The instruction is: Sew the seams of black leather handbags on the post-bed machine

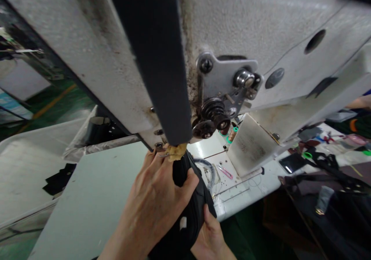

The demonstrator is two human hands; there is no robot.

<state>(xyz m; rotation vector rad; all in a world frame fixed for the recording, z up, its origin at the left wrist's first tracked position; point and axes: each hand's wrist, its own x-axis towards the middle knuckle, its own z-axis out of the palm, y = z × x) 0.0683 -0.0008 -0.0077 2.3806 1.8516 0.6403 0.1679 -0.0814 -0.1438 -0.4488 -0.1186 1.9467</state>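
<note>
A large grey-white sewing machine (237, 24) fills the upper view, its metal thread tension parts (216, 113) facing me. Under its head lies a piece of black fabric (185, 217) with a small white mark. My left hand (158, 194) grips the fabric from the left, thumb on top, fingertips near the yellowish piece (176, 152) by the needle area. Lower on the right, my right hand (211, 233) holds the fabric's edge, its thumb on top and its other fingers hidden beneath. The machine head hides the needle itself.
Pink thread snips (224, 172) and thread spools (232, 134) sit by the machine's base. A dark phone (292, 163) lies on the right, above piled dark fabric (344, 213). Black scraps (59, 180) rest in the pale trough at left.
</note>
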